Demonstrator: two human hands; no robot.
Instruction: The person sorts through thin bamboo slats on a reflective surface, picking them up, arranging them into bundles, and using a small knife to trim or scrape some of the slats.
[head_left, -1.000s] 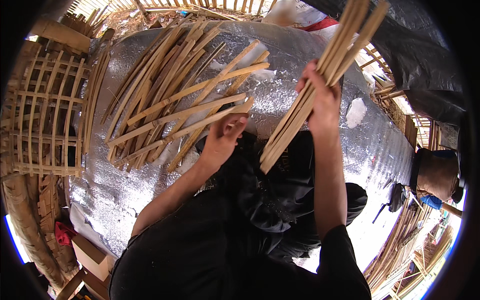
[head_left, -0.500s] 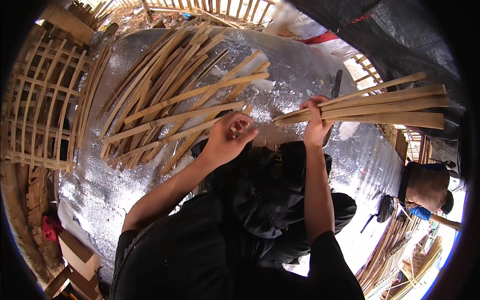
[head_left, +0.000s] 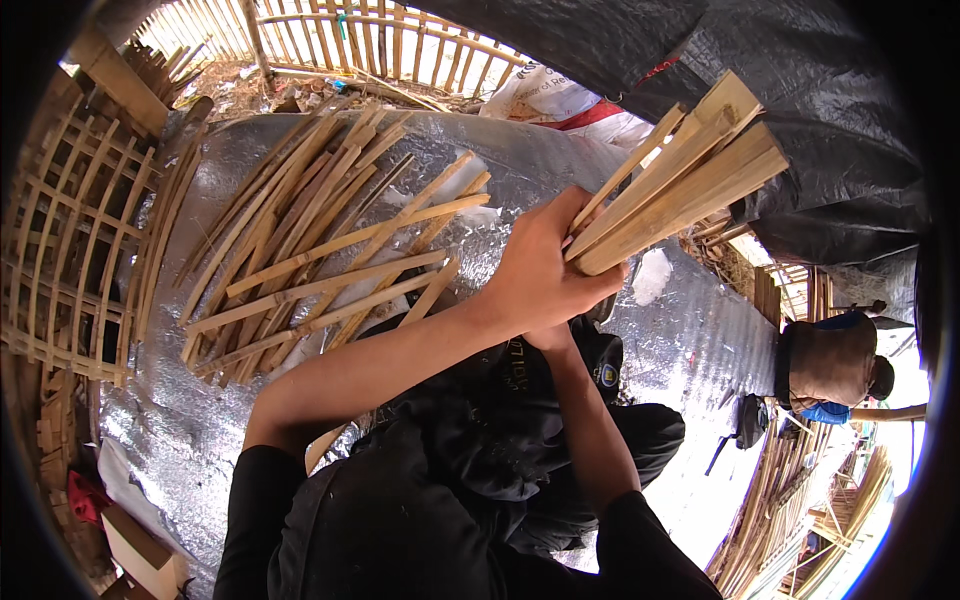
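Observation:
A bundle of several bamboo strips is raised in front of me, its wide cut ends tilted up to the right. My left hand is closed round its lower part, thumb along the near side. Just beneath it, my right hand is mostly covered by the left one; its fingers are hidden, so their grip cannot be made out. To the left, a loose pile of bamboo strips lies on a silvery foil sheet, some crossing over others.
A woven bamboo lattice stands at the far left. Black plastic sheeting hangs at the upper right, beside a white and red sack. More long strips lie at the lower right. A cardboard box sits lower left.
My left hand has moved right and closed on the bundle. The bundle has swung from nearly level to steeply tilted, and my right hand has come inward beneath the left. The view has shifted slightly.

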